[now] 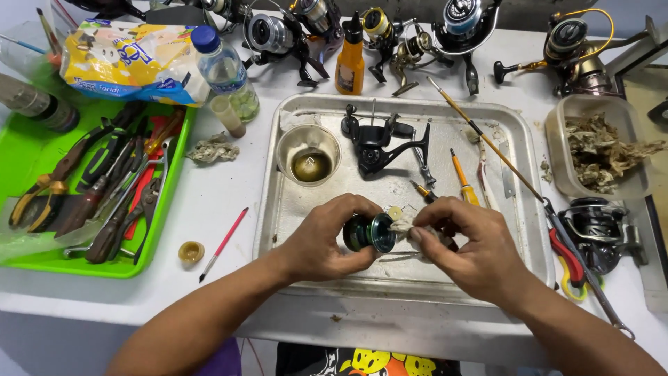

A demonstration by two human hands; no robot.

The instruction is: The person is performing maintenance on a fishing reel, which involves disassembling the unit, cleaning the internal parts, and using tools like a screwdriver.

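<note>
Over the near edge of the dented metal tray [515,139], the left hand [316,240] grips a dark round fishing-reel spool [369,232] sideways, open end facing the right hand [466,244], which pinches a soiled rag wad [403,224] against it

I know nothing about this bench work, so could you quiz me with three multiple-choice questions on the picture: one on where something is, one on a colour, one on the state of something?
1. Where does the black reel body lie?
A. in the metal tray
B. in the green tray
C. on the floor

2. What colour is the tray of hand tools?
A. red
B. green
C. white

3. What is the left hand doing?
A. resting flat and empty
B. gripping a small dark spool
C. holding the water bottle

Answers:
1 A, it sits beside the small cup inside the metal tray.
2 B, its rim is bright green.
3 B, fingers close around the spool while the right hand presses a rag to it.
</note>
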